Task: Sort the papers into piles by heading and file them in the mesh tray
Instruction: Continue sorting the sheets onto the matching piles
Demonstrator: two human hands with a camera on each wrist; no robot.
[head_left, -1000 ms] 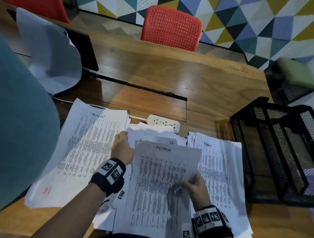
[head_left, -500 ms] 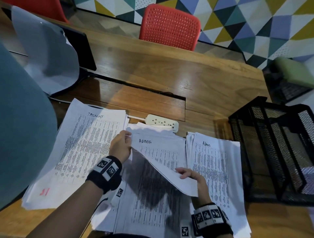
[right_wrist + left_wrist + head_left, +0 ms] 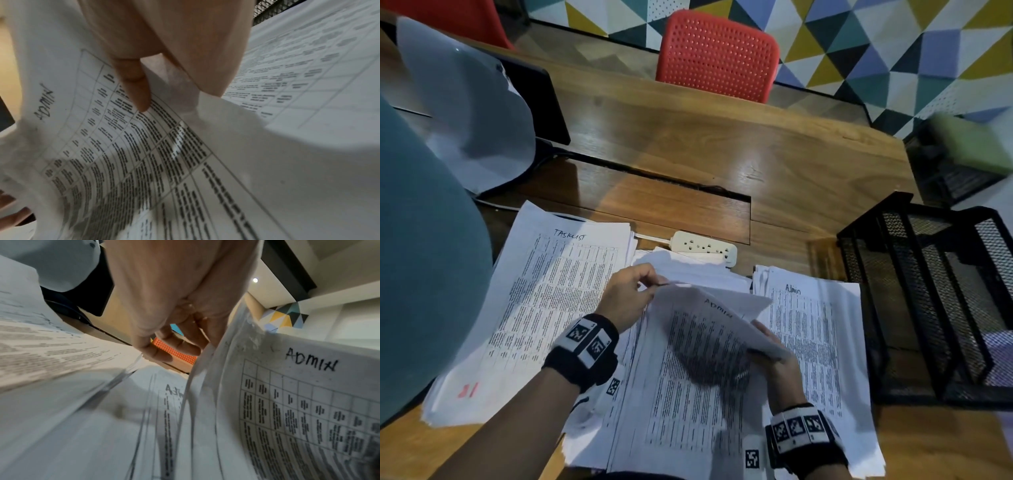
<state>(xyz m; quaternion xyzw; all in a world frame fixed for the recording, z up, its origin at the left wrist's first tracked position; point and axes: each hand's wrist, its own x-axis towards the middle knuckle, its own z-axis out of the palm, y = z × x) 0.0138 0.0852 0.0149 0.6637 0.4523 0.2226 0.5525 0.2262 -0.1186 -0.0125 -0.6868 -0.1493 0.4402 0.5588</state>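
Note:
Three paper piles lie on the wooden table: a TASKLIST pile (image 3: 544,301) at the left, a mixed middle pile (image 3: 681,394), and an Admin pile (image 3: 815,335) at the right. Both hands hold one curled sheet headed ADMIN (image 3: 709,308) above the middle pile. My left hand (image 3: 650,282) pinches its top left corner, and the heading shows on the sheet (image 3: 298,402) in the left wrist view. My right hand (image 3: 763,337) grips its right edge, thumb on the printed side of the sheet (image 3: 123,154). The black mesh tray (image 3: 935,301) stands to the right of the Admin pile.
A white power strip (image 3: 703,246) lies just behind the middle pile, near a cable slot (image 3: 654,178) in the table. A dark screen (image 3: 541,102) half covered by grey material (image 3: 465,113) stands at the back left. A red chair (image 3: 717,54) is across the table.
The ADMIN sheet faced me flat a second ago. It has since curled over and swung rightward toward the Admin pile, with both hands still holding it.

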